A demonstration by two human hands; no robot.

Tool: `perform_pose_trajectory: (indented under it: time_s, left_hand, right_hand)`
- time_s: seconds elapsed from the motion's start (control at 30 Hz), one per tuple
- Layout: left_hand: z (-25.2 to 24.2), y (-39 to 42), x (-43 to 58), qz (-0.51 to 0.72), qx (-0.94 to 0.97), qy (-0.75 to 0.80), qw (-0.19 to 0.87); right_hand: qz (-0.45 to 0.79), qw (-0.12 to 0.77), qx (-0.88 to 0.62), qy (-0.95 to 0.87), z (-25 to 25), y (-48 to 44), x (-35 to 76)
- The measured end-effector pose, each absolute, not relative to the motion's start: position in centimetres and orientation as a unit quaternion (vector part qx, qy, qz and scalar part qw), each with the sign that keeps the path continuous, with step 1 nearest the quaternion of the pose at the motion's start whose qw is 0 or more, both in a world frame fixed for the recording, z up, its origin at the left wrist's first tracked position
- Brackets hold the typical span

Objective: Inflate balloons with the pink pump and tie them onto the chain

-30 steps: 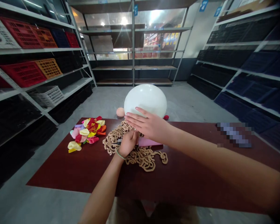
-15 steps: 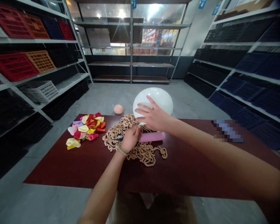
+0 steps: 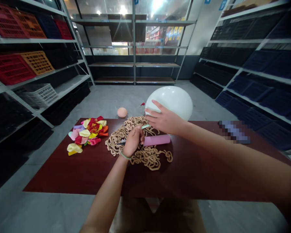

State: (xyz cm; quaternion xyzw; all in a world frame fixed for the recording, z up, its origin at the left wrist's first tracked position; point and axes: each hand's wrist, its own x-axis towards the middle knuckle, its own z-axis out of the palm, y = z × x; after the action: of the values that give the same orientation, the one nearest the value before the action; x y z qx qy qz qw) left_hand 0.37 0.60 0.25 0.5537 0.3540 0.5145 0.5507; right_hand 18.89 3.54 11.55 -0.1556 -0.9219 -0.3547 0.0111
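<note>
My right hand (image 3: 165,121) lies with spread fingers against the lower side of a large inflated white balloon (image 3: 171,102) at the far table edge. My left hand (image 3: 133,140), wearing a thin green bracelet, is closed around a pale green strip (image 3: 145,126) that runs toward my right hand. A thin dark tool end (image 3: 122,141) pokes out beside that fist. Below it lies a heap of tan chain-like rope (image 3: 149,160). A pink cylinder (image 3: 157,140) lies just right of my left hand, touching neither hand.
A pile of deflated multicoloured balloons (image 3: 87,134) lies on the dark red tabletop (image 3: 75,174). A small peach balloon (image 3: 122,112) and a small red item (image 3: 142,104) show beyond the far edge. Metal shelves with plastic crates line both sides.
The white balloon sits farther right and looks larger. The pink cylinder now shows fully, with my left hand off it. The small red item appears left of the balloon, not right.
</note>
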Motion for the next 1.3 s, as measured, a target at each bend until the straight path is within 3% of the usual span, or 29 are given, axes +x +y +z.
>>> perform_pose_trajectory:
  time_s: [0.27,0.43,0.57,0.77,0.93,1.07,1.17,1.3]
  left_hand:
    - [0.7,0.7,0.3,0.511,0.398,0.347,0.679]
    - [0.8,0.8,-0.5,0.483,0.389,0.364,0.695]
    - [0.9,1.1,-0.9,0.489,0.421,0.365,0.671]
    - [0.8,1.7,-1.5,0.578,0.433,0.392,0.570]
    - [-0.2,2.9,-3.0,0.666,0.383,0.418,0.485]
    - [-0.9,3.7,-3.7,0.700,0.361,0.421,0.451]
    - [-1.3,3.9,-3.5,0.691,0.369,0.433,0.447]
    - [-1.5,3.9,-3.0,0.687,0.379,0.438,0.439]
  right_hand:
    - [-0.424,-0.008,-0.125,-0.897,11.9,3.0,18.2]
    - [-0.350,-0.017,-0.151,-0.924,11.9,3.3,18.9]
    - [-0.284,-0.005,-0.190,-0.940,11.9,3.5,18.8]
    - [-0.322,0.017,-0.163,-0.932,12.0,3.5,16.8]
    - [-0.291,0.092,-0.182,-0.935,10.9,4.0,17.4]
    - [-0.203,0.171,-0.347,-0.900,7.7,5.3,19.5]
    - [-0.005,0.133,-0.498,-0.857,4.2,6.6,21.1]
    - [0.071,0.092,-0.525,-0.843,-0.1,7.8,22.5]
